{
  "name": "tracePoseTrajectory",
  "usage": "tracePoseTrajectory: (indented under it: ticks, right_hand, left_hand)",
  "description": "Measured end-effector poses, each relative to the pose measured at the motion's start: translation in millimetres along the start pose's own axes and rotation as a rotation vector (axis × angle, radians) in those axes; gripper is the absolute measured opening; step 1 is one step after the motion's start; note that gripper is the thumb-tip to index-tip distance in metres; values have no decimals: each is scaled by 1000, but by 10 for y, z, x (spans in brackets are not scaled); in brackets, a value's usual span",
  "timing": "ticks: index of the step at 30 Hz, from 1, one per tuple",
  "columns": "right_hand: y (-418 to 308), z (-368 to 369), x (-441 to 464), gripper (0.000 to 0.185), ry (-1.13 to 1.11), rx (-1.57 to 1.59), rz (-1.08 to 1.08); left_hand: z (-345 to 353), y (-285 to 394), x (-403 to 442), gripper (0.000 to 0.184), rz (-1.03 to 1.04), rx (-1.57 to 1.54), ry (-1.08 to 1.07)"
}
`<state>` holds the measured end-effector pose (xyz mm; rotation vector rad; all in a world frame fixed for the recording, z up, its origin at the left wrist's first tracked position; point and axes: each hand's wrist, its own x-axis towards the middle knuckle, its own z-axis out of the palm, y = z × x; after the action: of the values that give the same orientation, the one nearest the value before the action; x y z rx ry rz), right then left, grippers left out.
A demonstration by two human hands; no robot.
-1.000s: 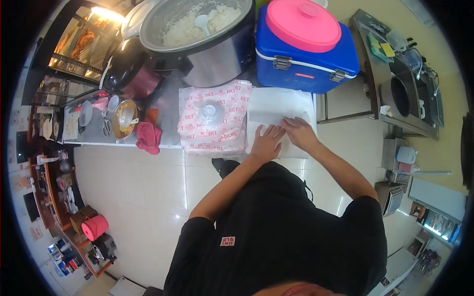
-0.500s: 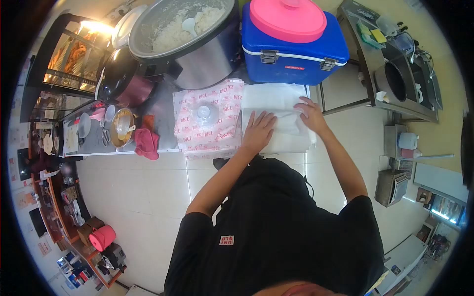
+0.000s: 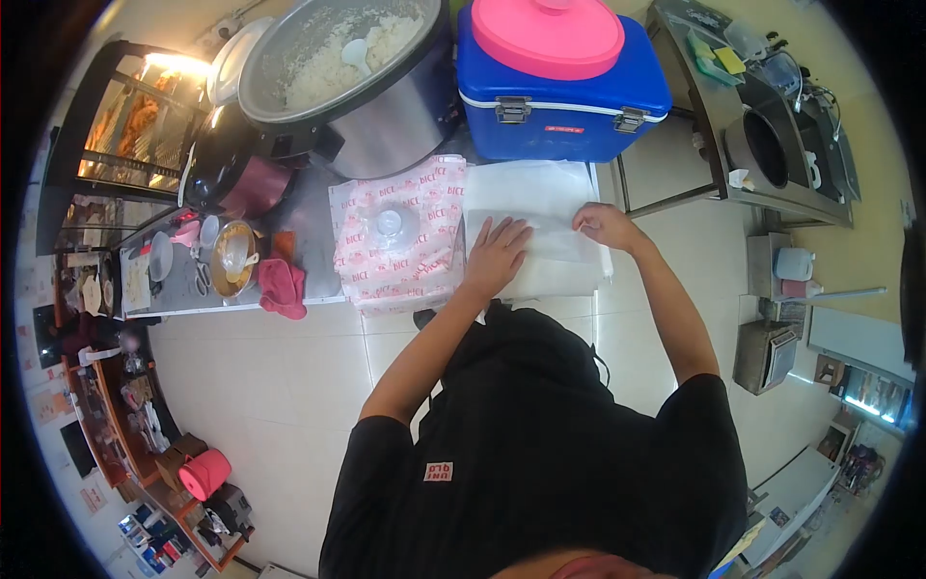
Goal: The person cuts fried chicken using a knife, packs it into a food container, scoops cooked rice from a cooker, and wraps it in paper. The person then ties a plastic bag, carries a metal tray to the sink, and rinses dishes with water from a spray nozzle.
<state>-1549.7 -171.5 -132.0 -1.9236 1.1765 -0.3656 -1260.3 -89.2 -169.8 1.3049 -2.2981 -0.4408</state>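
On the table edge in front of me lies a stack of white paper sheets (image 3: pixel 526 183), with a smaller translucent sheet (image 3: pixel 555 236) on top. My left hand (image 3: pixel 498 257) rests flat on the left part of these sheets, its fingers stretched out. At the right edge of the top sheet, my right hand (image 3: pixel 608 228) has its fingers curled in and pinches the paper. Beside the stack on the left is a pile of red-printed wrapping paper (image 3: pixel 424 207), with a clear plastic lid or dome-shaped piece (image 3: pixel 390 224) lying on it.
Behind the papers stand a large open rice cooker (image 3: pixel 386 125) with rice and a scoop, and a blue cooler box (image 3: pixel 564 116) topped by a pink lid (image 3: pixel 550 43). Leftward are a bowl (image 3: pixel 234 253), scissors (image 3: pixel 202 279) and a red cloth (image 3: pixel 282 288). A sink counter (image 3: pixel 772 193) is at right.
My right hand's fingers have drawn in from a more stretched pose to a pinch at the sheet's edge. My left hand stays flat on the paper. The whole view has shifted slightly.
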Motion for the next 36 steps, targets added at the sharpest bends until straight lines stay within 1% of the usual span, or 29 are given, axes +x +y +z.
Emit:
tracePoseTrajectory:
  ticks: [1, 2, 4, 7, 10, 13, 14, 16, 17, 19, 20, 22, 23, 25, 26, 28, 29, 31, 32, 34, 35, 36]
  right_hand:
    - [26, -13, 19, 22, -127, -50, 50]
    - [48, -23, 8, 26, -88, -201, 63]
    - [-174, -102, -45, 35, -21, -512, 83]
    - [-553, 297, -191, 40, 217, -471, -282]
    - [-523, 711, -383, 39, 318, -628, -295]
    - [-148, 868, -447, 45, 312, -688, -285]
    - [-81, 881, -471, 44, 266, -624, -255]
    - [-110, 808, -433, 40, 184, -500, -191]
    - [-124, 774, -402, 37, 143, -390, -21]
    - [-329, 632, -248, 31, 58, -166, 312]
    - [-288, 613, -153, 30, 62, -187, 353]
    - [-168, 617, 23, 26, 67, -227, 439]
    - [-129, 648, 92, 27, 100, -336, 402]
    - [-132, 718, 217, 29, 162, -555, 322]
    - [-148, 732, 246, 26, 157, -612, 278]
    - [-192, 729, 283, 23, 148, -726, 191]
    - [-189, 746, 278, 23, 130, -691, 237]
    - [-168, 851, 247, 25, 95, -619, 322]
    - [-154, 905, 206, 25, 115, -590, 322]
    - [-152, 947, 92, 23, 153, -534, 323]
    - [-126, 924, 40, 23, 166, -372, 285]
    - [-150, 863, -32, 22, 178, -209, 250]
  left_hand:
    - [-14, -10, -3, 45, 6, -15, 1]
    - [-26, -19, -12, 45, 10, -30, 3]
    - [-81, -33, -50, 46, -4, -69, 32]
    - [-55, -72, -238, 46, -34, -89, 25]
    - [-19, -232, -320, 44, -23, -37, 33]
    - [8, -407, -332, 41, 13, -40, 48]
    - [20, -463, -299, 39, 34, -53, 47]
    - [-46, -485, -170, 35, -13, -47, -77]
    - [-77, -488, -101, 33, -35, -44, -140]
    - [5, -525, 29, 29, -243, -271, -126]
    - [50, -544, 97, 28, -345, -382, -120]
    - [56, -490, 232, 28, -430, -232, -106]
    - [45, -458, 310, 28, -470, -157, -97]
    - [-67, -377, 487, 25, -352, 103, -206]
    - [-112, -357, 559, 24, -292, 233, -259]
    - [-52, -434, 652, 21, -249, 247, -387]
    - [-23, -463, 676, 19, -227, 254, -450]
    - [-8, -479, 638, 22, -311, 103, -491]
    - [2, -486, 592, 24, -355, 26, -510]
    - [16, -451, 473, 23, -389, 4, -492]
    - [31, -441, 444, 23, -403, -8, -485]
    - [-1, -467, 433, 23, -421, -127, -473]
